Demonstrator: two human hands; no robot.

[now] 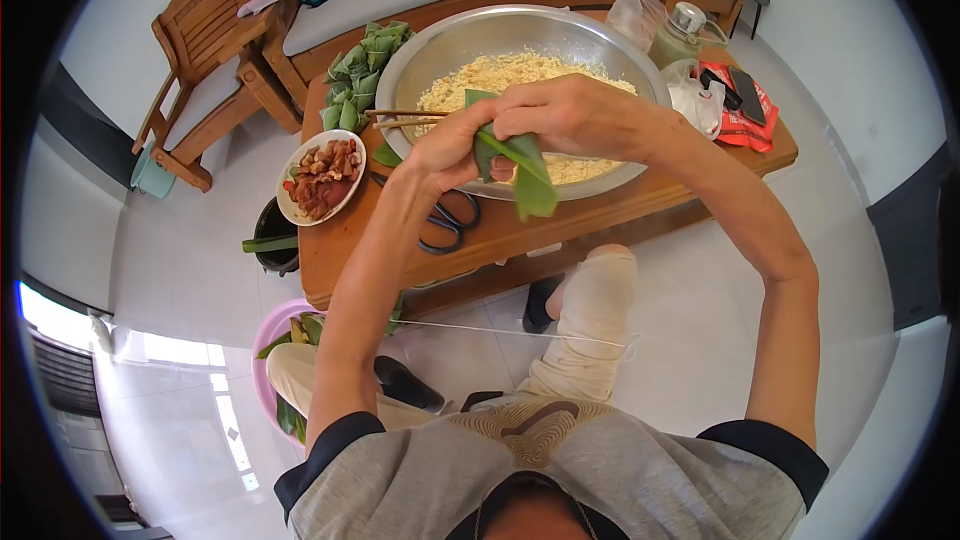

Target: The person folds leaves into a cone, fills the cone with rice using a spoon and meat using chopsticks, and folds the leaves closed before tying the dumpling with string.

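Item: 1 folded green leaf (532, 190), held in our 2 hands above the near rim of a wide metal basin (435, 50), its loose end hanging down toward the near edge of the wooden table (690, 176). Our left hand (450, 147) was curled closed around the leaf's side; our right hand (560, 110) was closed over its top, fingers bent in. We could not tell whether the fold held any filling. Basin contents: pale yellowish grains (480, 75). Across its left rim: 2 chopsticks (400, 120). Between basin and plate, toward the near edge: 1 pair of dark-handled scissors (440, 232). At the left edge: 1 white plate (288, 204) of brown meat pieces (325, 180). At the far left corner: a pile of leaf-wrapped bundles (360, 75). Toward the right edge: 1 bottle (672, 42) and 1 red packet (755, 132) under a dark phone (746, 97). On the floor, below the near left corner: 1 pink tub (261, 380) with leaves (288, 420).
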